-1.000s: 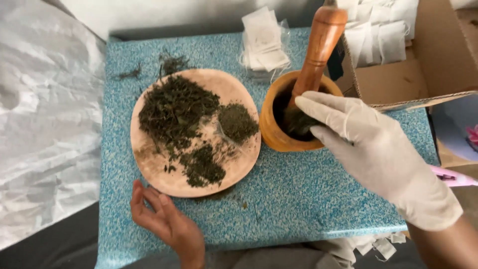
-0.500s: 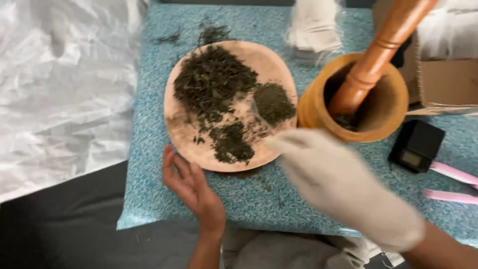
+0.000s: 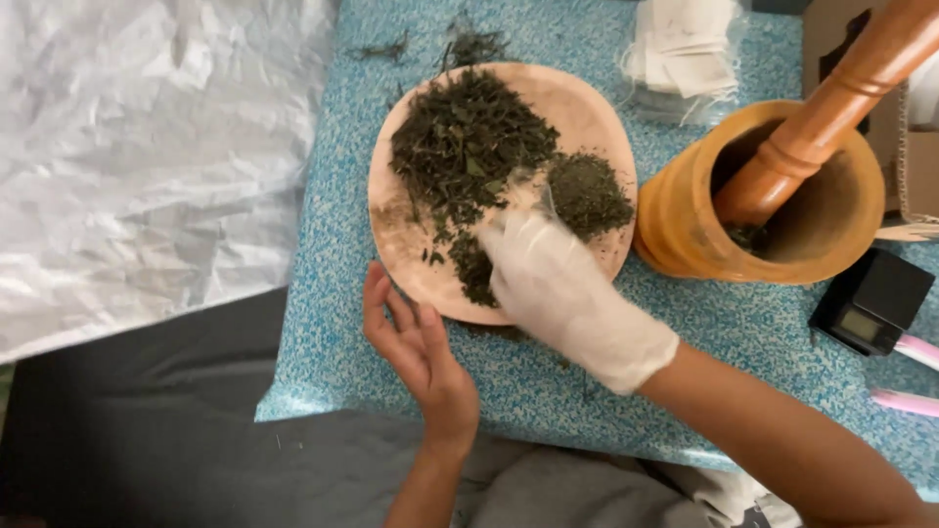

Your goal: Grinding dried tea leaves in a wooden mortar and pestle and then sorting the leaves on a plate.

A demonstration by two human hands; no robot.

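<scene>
Dried green herbs (image 3: 460, 147) lie heaped on a round wooden plate (image 3: 587, 108) on a blue speckled desk (image 3: 323, 293). A smaller, finer pile (image 3: 587, 194) sits at the plate's right side, and a thin dark strip (image 3: 471, 266) runs toward its near rim. The right hand (image 3: 562, 293), in a white glove, reaches onto the plate between these piles, its fingertips pressed down among the herbs; whether it grips any is hidden. The left hand (image 3: 416, 347) is bare and open, palm up, fingers loosely spread, resting on the desk just beside the plate's near edge and holding nothing. Right of the plate stands a wooden mortar (image 3: 685, 225) with a pestle (image 3: 831, 108) leaning in it. A small black scale (image 3: 871, 303) lies near the mortar, with pink handles (image 3: 905, 396) beside it. White sachets (image 3: 685, 49) lie behind the plate. Crumpled white plastic (image 3: 147, 147) covers the area left of the desk.
</scene>
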